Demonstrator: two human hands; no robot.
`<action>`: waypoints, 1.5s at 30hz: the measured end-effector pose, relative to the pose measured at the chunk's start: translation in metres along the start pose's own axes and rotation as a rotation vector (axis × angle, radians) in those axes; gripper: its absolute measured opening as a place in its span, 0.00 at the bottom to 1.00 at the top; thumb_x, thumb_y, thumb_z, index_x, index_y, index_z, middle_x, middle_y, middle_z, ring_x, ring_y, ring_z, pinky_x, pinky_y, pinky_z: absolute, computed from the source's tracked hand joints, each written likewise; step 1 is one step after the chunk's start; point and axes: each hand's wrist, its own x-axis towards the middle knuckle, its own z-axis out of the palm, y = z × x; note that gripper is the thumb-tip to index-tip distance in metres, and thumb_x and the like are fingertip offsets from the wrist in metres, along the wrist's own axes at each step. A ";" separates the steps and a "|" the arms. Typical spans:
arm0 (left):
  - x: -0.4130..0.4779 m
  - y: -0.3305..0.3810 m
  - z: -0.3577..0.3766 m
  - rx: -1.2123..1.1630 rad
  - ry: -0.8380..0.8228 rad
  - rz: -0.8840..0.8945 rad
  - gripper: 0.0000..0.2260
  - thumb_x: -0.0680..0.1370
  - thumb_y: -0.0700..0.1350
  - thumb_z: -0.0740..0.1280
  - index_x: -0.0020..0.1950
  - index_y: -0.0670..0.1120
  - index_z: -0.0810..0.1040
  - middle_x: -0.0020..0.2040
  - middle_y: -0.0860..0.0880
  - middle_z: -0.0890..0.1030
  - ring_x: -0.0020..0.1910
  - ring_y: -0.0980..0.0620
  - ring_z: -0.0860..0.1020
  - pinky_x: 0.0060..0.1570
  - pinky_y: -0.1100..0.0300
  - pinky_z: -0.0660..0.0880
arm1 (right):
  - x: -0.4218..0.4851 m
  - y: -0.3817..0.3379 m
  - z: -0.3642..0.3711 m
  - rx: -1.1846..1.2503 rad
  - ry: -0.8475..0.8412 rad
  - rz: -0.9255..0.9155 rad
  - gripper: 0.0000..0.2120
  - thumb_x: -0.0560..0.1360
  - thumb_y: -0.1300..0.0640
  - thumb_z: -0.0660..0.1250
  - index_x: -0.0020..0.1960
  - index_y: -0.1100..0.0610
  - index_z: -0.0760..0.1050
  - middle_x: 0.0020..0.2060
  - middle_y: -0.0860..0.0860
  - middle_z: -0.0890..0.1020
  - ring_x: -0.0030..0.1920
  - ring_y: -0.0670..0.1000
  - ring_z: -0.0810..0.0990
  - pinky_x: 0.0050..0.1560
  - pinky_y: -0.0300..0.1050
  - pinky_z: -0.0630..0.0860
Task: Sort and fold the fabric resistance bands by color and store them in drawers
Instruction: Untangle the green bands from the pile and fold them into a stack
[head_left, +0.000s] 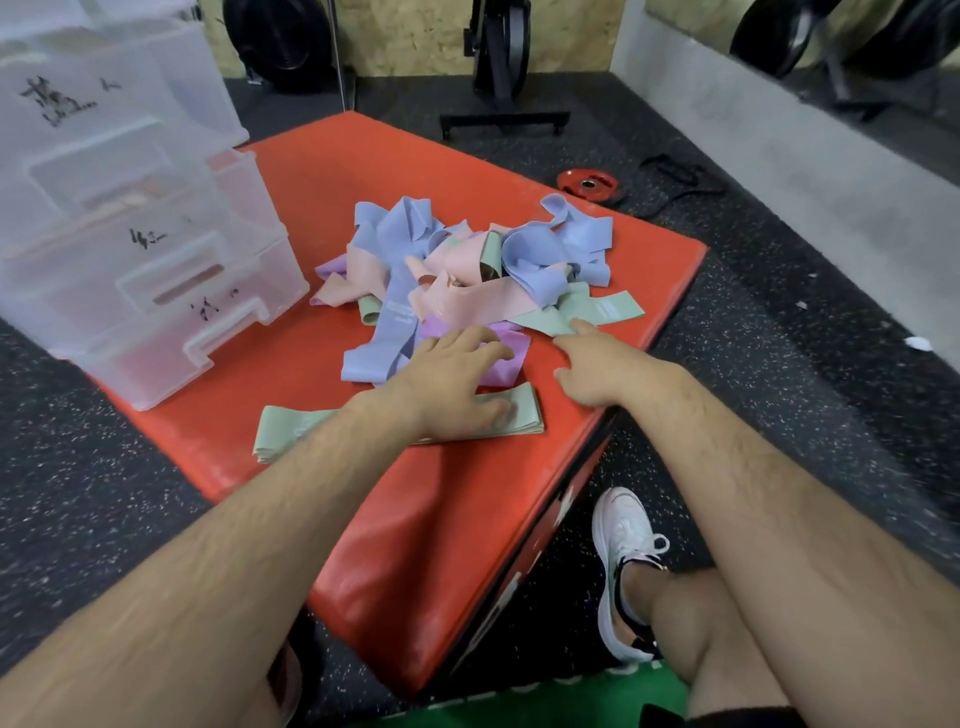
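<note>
1. Head view, left hand: the left hand (452, 382) lies palm down with its fingers spread and nearly straight, gripping nothing. Its heel and thumb rest on the stack of folded green bands (291, 431), which sticks out from under the wrist on both sides. Its fingertips reach onto a purple band (506, 358) at the near edge of the heap.
2. Head view, right hand: the right hand (602, 366) is just beside the left, the two apart. It is palm down and relaxed, holding nothing. Its forefinger points ahead, and the tip touches the near edge of a loose green band (608, 309).
3. Head view, the bands: the pile of unsorted bands (467, 270) lies just beyond both sets of fingertips. Blue bands (550, 249) are heaped at its far side, ahead of the right hand. Peach bands (483, 301) cross its middle, between the blue ones and the fingers.
4. Head view, the surface: hands, stack and pile are all on a red padded box (415, 519), whose near corner runs back under the forearms.
5. Head view, the drawers: a clear plastic drawer unit (130, 260) stands on the box well to the left of the left hand. Its drawers are pulled out in steps, with black handwriting on the fronts. I cannot tell what lies in them.
6. Head view, the floor: a red weight plate (588, 183) lies beyond the box, far ahead of the right hand. A white sneaker (621, 551) shows below the right forearm.
</note>
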 end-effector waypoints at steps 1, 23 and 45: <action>0.001 -0.001 0.000 -0.009 0.004 -0.001 0.34 0.69 0.67 0.57 0.71 0.52 0.70 0.70 0.52 0.69 0.67 0.47 0.70 0.64 0.49 0.66 | 0.000 -0.001 0.000 0.004 0.016 -0.010 0.23 0.80 0.51 0.60 0.73 0.58 0.66 0.75 0.58 0.61 0.71 0.61 0.68 0.69 0.55 0.69; -0.001 -0.014 -0.034 -0.702 0.343 -0.202 0.15 0.77 0.51 0.71 0.63 0.51 0.75 0.59 0.57 0.79 0.56 0.62 0.77 0.52 0.75 0.69 | -0.026 -0.065 -0.053 0.756 0.681 -0.317 0.08 0.78 0.61 0.67 0.51 0.51 0.83 0.46 0.39 0.83 0.49 0.39 0.79 0.50 0.29 0.71; 0.017 -0.004 -0.051 -1.160 0.668 -0.348 0.01 0.78 0.39 0.70 0.48 0.42 0.79 0.44 0.44 0.84 0.40 0.48 0.83 0.41 0.57 0.80 | 0.006 -0.055 -0.018 0.579 0.335 -0.218 0.13 0.72 0.63 0.70 0.54 0.54 0.75 0.43 0.45 0.80 0.41 0.46 0.80 0.44 0.42 0.76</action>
